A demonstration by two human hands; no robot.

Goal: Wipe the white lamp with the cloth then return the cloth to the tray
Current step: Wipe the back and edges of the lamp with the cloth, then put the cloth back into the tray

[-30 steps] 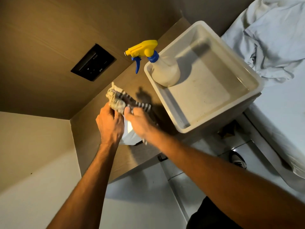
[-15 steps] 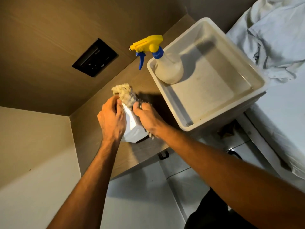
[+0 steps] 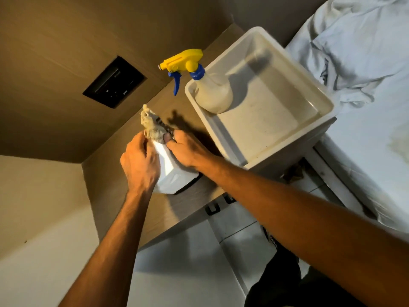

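The white lamp (image 3: 170,173) stands on a wooden bedside shelf (image 3: 190,207), seen from above between my two hands. My left hand (image 3: 139,165) is wrapped around the lamp's left side. My right hand (image 3: 186,149) grips the crumpled beige cloth (image 3: 152,127), which is bunched over the lamp's top. Part of the lamp's white side shows below the cloth. The white tray (image 3: 323,100) sits to the right on the same shelf, a little apart from my right hand.
A spray bottle (image 3: 212,94) with a yellow and blue trigger head stands in the tray's near-left corner. A black wall panel (image 3: 115,82) is set in the wood wall on the left. A bed with rumpled white sheets (image 3: 365,52) lies right of the tray.
The cloth has slid up from the lamp's side and is now bunched on its top. More of the white lamp shows between my hands. My left hand stays on the lamp.
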